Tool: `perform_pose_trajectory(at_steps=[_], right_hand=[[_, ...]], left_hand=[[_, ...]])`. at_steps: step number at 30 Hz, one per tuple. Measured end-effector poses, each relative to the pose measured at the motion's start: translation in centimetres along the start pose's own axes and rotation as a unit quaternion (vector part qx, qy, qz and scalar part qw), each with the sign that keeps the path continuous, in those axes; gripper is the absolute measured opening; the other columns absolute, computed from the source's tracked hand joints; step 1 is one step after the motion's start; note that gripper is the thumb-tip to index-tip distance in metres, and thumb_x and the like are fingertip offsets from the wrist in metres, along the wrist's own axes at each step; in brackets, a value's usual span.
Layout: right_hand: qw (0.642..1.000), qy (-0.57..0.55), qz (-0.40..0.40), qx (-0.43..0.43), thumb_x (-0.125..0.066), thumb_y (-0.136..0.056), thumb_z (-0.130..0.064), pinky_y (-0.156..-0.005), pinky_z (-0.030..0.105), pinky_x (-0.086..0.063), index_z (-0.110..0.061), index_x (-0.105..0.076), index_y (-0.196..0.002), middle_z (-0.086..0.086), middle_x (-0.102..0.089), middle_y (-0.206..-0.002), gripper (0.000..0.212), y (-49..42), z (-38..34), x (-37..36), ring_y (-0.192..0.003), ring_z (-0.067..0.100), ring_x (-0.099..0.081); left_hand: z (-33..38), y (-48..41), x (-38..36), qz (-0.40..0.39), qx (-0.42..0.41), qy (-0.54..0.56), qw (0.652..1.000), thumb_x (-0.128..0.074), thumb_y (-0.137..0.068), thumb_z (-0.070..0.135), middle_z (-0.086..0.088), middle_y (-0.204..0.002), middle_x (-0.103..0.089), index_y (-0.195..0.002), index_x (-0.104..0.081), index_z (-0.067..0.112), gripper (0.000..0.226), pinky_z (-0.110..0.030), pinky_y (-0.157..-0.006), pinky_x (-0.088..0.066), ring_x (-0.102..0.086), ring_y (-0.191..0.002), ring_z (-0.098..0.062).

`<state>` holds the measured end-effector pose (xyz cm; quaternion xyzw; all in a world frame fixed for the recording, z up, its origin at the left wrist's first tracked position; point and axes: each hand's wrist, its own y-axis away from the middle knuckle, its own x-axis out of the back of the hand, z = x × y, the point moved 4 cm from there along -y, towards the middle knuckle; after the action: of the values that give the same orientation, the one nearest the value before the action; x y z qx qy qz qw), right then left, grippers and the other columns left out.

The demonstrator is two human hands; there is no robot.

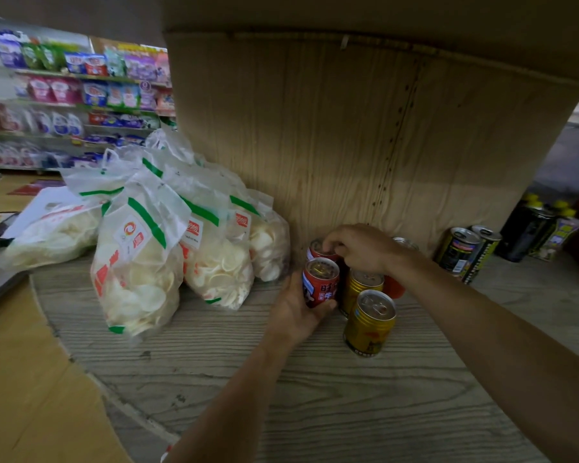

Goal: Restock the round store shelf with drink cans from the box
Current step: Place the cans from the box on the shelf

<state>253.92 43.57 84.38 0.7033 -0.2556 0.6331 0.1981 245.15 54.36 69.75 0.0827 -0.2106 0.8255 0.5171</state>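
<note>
The red can (321, 280) stands on the round shelf (315, 396) beside the bags of white crackers (141, 262). My left hand (296, 312) has its fingers curled round it, half covering its white Chinese characters. My right hand (358, 250) grips the top of a second red can (316, 252) just behind, and the gold cans (370, 322) to the right carry print too small to read.

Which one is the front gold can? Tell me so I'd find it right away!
Look at the round wooden shelf and find the cans huddled by its middle column. Right of the red can that the left hand grips, the front gold can stands nearest the shelf's edge. Unlike the gold can behind it, its whole top shows and no hand reaches over it.
</note>
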Motion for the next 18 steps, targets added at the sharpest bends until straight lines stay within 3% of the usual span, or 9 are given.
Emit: perform_pose_trajectory(at_steps=[8,14,18], right_hand=[[0.999,-0.020,0.000,-0.028,-0.058,-0.095,-0.009,-0.088,0.028,-0.046,-0.023,-0.065,-0.127,-0.003,-0.065,-0.127,0.036,3.3,1.1,-0.1,-0.113,0.013,-0.059],[1.000,-0.006,0.018,-0.024,-0.057,-0.098,-0.020,-0.092,0.032,-0.047,-0.025,-0.068,-0.122,-0.004,-0.066,-0.125,0.027,6.4,1.6,0.4,-0.114,0.017,-0.060],[0.998,-0.012,0.039,-0.038,-0.055,-0.099,-0.022,-0.089,0.042,-0.051,-0.031,-0.068,-0.119,-0.004,-0.064,-0.118,0.025,9.0,2.1,0.6,-0.108,0.017,-0.060]], left_hand=[[0.0,-0.1,0.0,-0.012,0.004,0.014,1.000,-0.077,-0.061,0.063,0.006,-0.134,-0.057,-0.143,-0.047,0.026,0.095,-0.040,-0.106,-0.049,-0.057,-0.122,-0.011],[0.2,0.3,0.2,-0.030,0.000,0.056,0.998,-0.088,-0.070,0.037,0.011,-0.133,-0.061,-0.146,-0.039,0.031,0.091,-0.036,-0.105,-0.049,-0.059,-0.123,-0.007],[0.4,0.3,0.4,-0.005,0.028,0.027,0.999,-0.090,-0.070,0.038,0.004,-0.127,-0.064,-0.131,-0.045,0.028,0.076,-0.044,-0.101,-0.051,-0.061,-0.117,-0.016]])
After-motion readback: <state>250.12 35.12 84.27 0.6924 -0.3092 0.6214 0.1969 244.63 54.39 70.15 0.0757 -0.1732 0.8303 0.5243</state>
